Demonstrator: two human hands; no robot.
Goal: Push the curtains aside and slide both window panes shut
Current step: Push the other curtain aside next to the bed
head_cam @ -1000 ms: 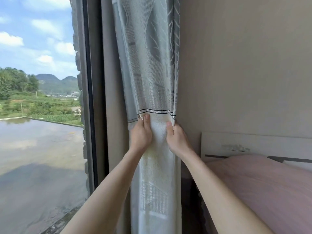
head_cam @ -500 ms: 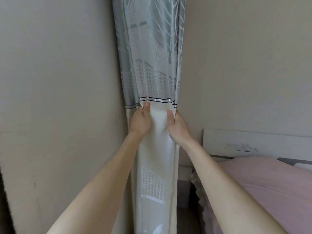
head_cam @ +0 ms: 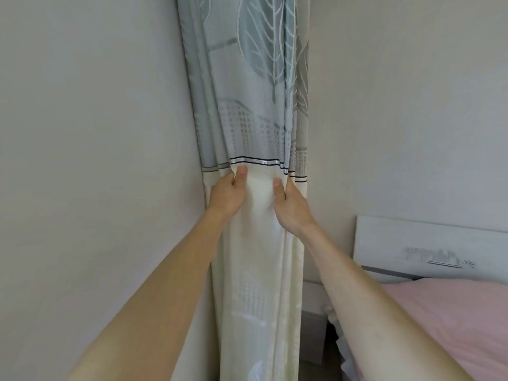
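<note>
Straight ahead in the head view, the curtain (head_cam: 255, 105) hangs bunched into the corner where two pale walls (head_cam: 90, 133) meet, its upper part grey-green with a leaf pattern, its lower part cream, the two split by a thin dark double stripe. Both hands grip the cream cloth just below that stripe: the left hand (head_cam: 226, 192) pinches a fold at the curtain's left edge, thumb up against the stripe, and the right hand (head_cam: 291, 204) pinches a fold near its right edge. They sit close together but apart, with a strip of cloth between them. At the lower right, a bed with a pink cover (head_cam: 439, 325) and a white headboard (head_cam: 426, 243) stands against the right wall, near the curtain. No window shows.
</note>
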